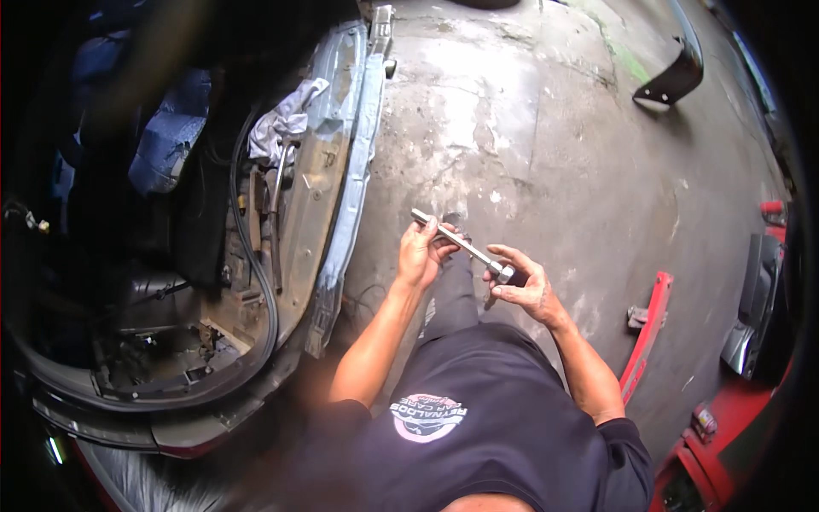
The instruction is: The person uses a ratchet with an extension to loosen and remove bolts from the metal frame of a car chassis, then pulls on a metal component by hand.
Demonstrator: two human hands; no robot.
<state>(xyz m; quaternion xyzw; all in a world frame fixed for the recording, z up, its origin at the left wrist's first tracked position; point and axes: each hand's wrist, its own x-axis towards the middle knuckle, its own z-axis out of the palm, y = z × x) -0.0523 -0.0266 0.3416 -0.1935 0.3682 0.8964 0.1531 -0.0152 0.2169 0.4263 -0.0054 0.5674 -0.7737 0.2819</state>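
A silver socket wrench (465, 245) slants between my hands above the floor, in front of my legs. Near its plain far-left end, my left hand (420, 254) grips the bar between thumb and fingers. My right hand (527, 288) is closed around the thicker socket end (505, 274), with the thumb below it and the fingers above. Some of the fingertips on both hands are hidden behind the tool.
At left stands a car body with an open door frame and a worn metal sill (317, 192). A grey rag (280, 128) and a long-handled tool (276, 209) lie inside. A red metal bar (646, 337) and a black bracket (674, 78) rest on the concrete floor to the right.
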